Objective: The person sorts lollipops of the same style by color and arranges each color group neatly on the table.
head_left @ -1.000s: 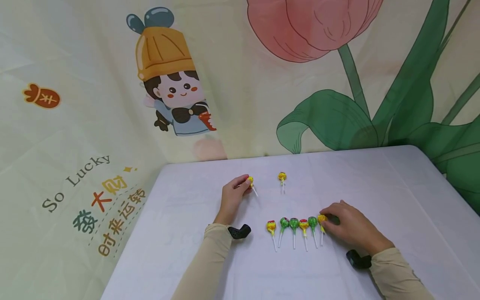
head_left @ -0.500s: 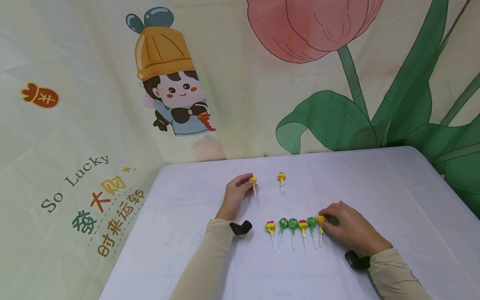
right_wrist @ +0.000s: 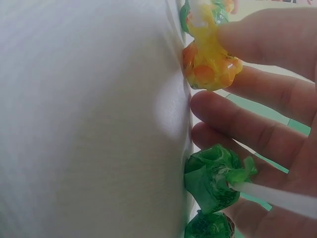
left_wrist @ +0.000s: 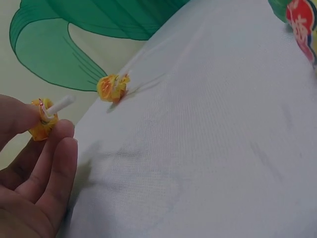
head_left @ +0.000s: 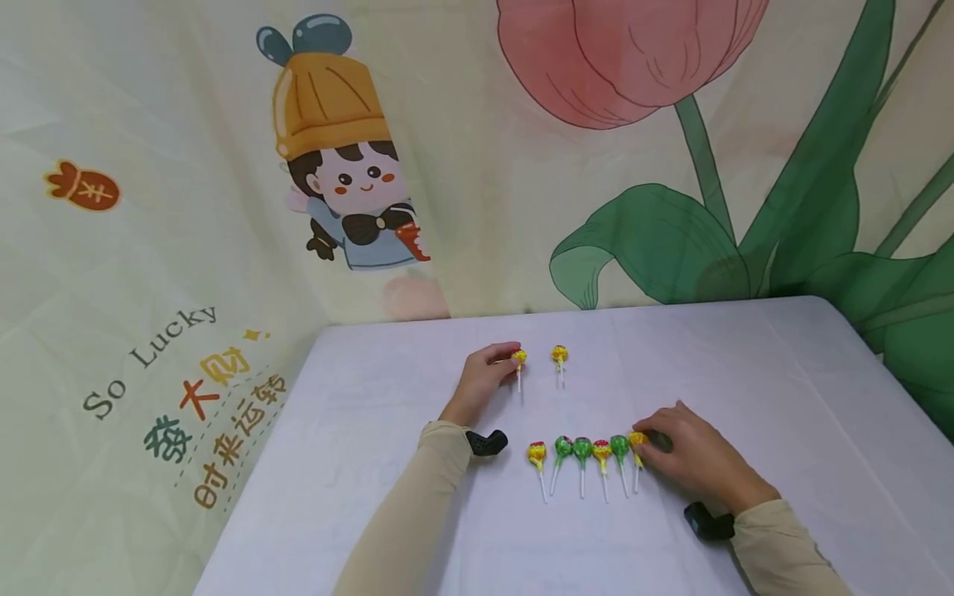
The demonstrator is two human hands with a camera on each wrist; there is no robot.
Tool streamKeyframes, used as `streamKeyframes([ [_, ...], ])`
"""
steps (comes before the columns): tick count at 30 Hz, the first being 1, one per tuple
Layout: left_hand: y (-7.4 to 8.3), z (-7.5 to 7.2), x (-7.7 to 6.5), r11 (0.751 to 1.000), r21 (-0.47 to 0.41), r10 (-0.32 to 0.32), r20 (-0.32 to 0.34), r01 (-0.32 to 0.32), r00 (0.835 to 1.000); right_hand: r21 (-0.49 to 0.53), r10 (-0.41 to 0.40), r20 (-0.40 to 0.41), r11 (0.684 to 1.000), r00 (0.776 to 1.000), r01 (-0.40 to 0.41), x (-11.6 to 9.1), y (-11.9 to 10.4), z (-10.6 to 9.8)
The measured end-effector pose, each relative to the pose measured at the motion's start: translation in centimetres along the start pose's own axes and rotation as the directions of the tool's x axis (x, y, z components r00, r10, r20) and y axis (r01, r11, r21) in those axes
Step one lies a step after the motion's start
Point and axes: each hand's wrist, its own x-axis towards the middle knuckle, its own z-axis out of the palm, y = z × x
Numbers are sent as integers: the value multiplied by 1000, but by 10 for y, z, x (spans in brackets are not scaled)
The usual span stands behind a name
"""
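My left hand (head_left: pixel 483 382) pinches a yellow lollipop (left_wrist: pixel 42 119) between thumb and fingers at the back of the table, its white stick pointing down in the head view. Just right of it another yellow lollipop (head_left: pixel 559 353) lies on the cloth. My right hand (head_left: pixel 696 451) holds the yellow lollipop (right_wrist: pixel 210 67) at the right end of a row, thumb and index finger at its head. Under that palm, in the right wrist view, are a green lollipop (right_wrist: pixel 215 176) and a second green lollipop (right_wrist: pixel 210 227), mostly hidden from the head camera.
The row runs leftward from my right hand: a green lollipop (head_left: pixel 620 447), a red-topped yellow lollipop (head_left: pixel 601 449), further green ones and a red-yellow lollipop (head_left: pixel 537 454), sticks towards me. A white cloth (head_left: pixel 358 463) covers the table. Behind it hangs a printed curtain (head_left: pixel 477 207).
My left hand has moved right with its lollipop, closer to the yellow one lying at the back, and the stick has swung to near vertical. My right hand has stayed at the row's end.
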Motion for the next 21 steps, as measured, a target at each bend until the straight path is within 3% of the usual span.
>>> streamKeyframes([
  [5, 3, 6, 5, 996, 84, 3, 1, -3, 1000, -4, 4, -4, 1000, 1000, -4, -1, -1, 3],
  [12, 12, 21, 16, 971, 237, 31, -3, -29, 1000, 18, 7, 3, 1000, 1000, -7, -3, 0, 3],
  [21, 15, 32, 22, 941, 332, 52, 36, -61, 998, 11, 7, 3, 1000, 1000, -7, -1, 1, 2],
])
